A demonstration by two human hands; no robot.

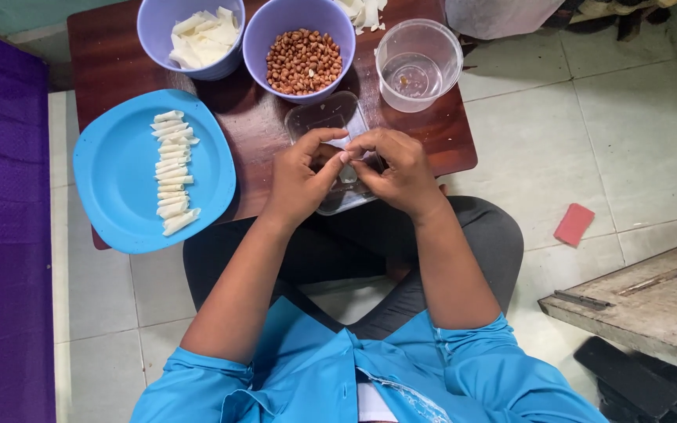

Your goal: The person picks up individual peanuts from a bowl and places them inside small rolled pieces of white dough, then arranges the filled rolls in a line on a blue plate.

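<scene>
The low wooden table (pixel 432 133) stood close in front of the seated person, so everything on it was within easy reach of both arms. On its left side, partly over the edge, lay the blue plate (pixel 119 204), and on it a neat column of small white rolls (pixel 172 172), laid side by side, probably so that they did not stick together or open again.

At the far side stood two lilac bowls. The left bowl (pixel 154 35) held flat white wrapper pieces (pixel 201 35), and the middle bowl (pixel 272 31) held brown peanuts (pixel 303 61). To the right of them was a clear plastic cup (pixel 418 64) with a little liquid at the bottom; what it was for I could not tell. A clear plastic lid (pixel 327 117) lay directly under the hands and seemed to serve as a work surface.

The left hand (pixel 299 176) and the right hand (pixel 405 172) met over this lid, just before the table edge. Their fingertips were pinched together on a small white wrapper piece (pixel 341 142), which showed only a little between the thumbs. Both hands were closed on it, and the fingers were curled as for rolling something thin. Whether a peanut was inside, the fingers hid.

On the tiled floor (pixel 589 141), well apart to the right, lay a small red object (pixel 574 224).
</scene>
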